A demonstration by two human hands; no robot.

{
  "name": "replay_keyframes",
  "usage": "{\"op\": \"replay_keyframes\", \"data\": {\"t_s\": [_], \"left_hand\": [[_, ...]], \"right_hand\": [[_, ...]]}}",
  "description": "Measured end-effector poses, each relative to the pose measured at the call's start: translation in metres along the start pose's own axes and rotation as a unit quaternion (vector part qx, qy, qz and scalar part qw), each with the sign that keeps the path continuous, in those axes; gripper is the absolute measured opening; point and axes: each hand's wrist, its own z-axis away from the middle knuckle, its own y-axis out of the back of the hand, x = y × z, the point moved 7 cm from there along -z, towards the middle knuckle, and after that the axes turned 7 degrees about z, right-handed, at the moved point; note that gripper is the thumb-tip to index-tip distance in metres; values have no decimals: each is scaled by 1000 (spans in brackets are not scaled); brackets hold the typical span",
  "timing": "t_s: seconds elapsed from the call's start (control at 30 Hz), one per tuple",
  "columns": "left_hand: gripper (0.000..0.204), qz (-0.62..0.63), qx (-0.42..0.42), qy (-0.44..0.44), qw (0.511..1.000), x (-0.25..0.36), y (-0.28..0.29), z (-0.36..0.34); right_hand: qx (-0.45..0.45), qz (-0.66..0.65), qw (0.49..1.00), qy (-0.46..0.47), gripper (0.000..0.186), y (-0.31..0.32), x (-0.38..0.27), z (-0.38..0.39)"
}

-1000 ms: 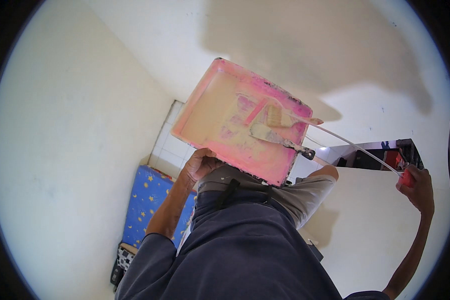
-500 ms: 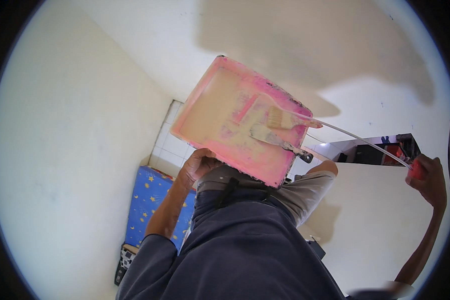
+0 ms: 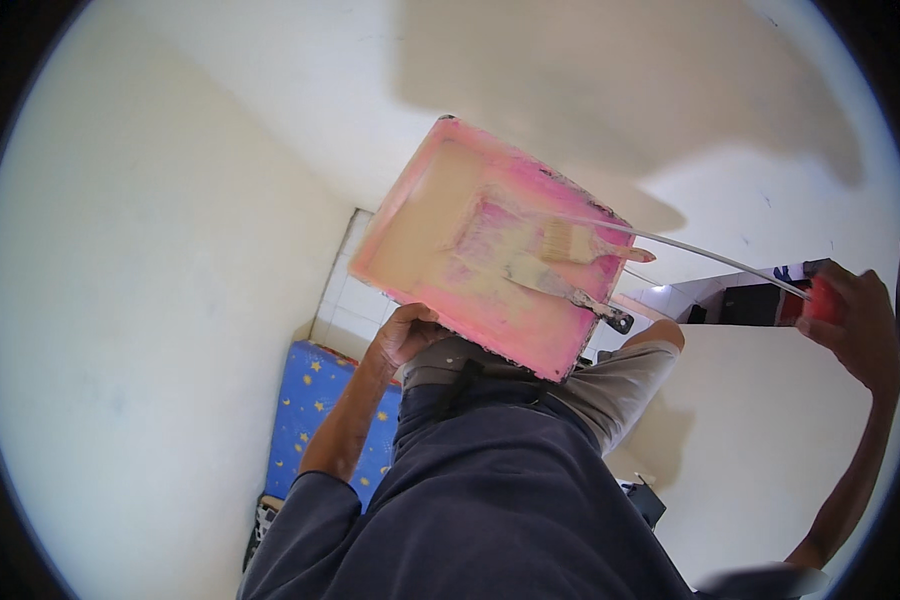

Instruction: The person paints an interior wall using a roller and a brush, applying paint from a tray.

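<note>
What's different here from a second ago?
The right-hand grip has risen in the picture, bringing the red handle up with it. Neither grip has let go. The left-hand grip stays at the tray; the brush and scraper still lie across its rim.

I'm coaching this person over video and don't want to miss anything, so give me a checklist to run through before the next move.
1. Left hand holding the pink tray: ok, at its lower-left edge, though the fingers are partly hidden.
2. Right hand on the red handle: ok, gripped.
3. Cream paint in the tray: ok, mostly at the left end.
4. Brush and scraper fully inside: not ok, both handles overhang the right edge.
5. Far end of the metal rod: cannot tell, indistinct over the tray.
</note>
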Motion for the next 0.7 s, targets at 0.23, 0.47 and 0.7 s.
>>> {"op": "replay_keyframes", "data": {"t_s": [0.23, 0.47, 0.7], "left_hand": [[44, -30, -14, 3, 999, -4, -6, -2], [40, -20, 6, 2, 1000, 0, -2, 0], [39, 8, 1, 9, 1000, 6, -9, -6]], "right_hand": [[-21, -25, 999, -1, 40, -5, 43, 21], [-36, -61, 997, 21, 38, -16, -34, -5], [-51, -75, 996, 1, 41, -40, 24, 33]]}}
